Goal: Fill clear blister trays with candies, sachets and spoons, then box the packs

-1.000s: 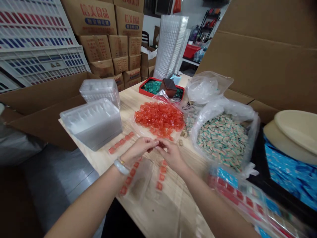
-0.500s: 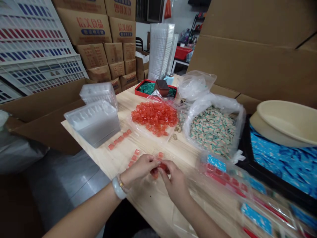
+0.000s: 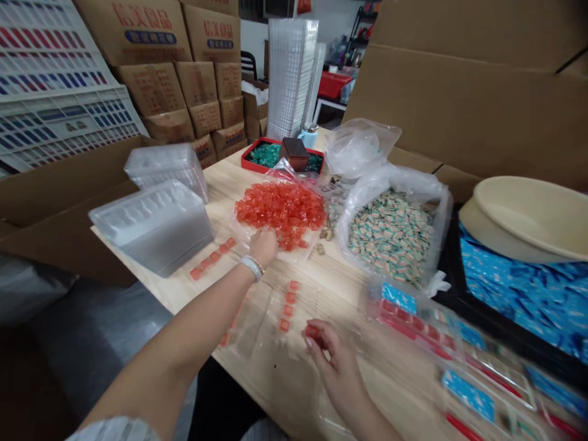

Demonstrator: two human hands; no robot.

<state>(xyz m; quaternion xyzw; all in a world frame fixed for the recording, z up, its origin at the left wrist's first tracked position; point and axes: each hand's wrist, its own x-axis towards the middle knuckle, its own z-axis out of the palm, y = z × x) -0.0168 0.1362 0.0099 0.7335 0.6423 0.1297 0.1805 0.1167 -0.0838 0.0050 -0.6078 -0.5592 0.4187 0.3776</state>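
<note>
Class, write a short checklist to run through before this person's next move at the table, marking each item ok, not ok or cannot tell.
1. Left hand at the loose red candies: ok, on the pile's near edge.
2. Left hand has a candy in its grip: cannot tell, the hand hides it.
3. Right hand holds a red candy: ok, pinched.
4. Row of red candies on the clear tray: ok, lined up straight.
</note>
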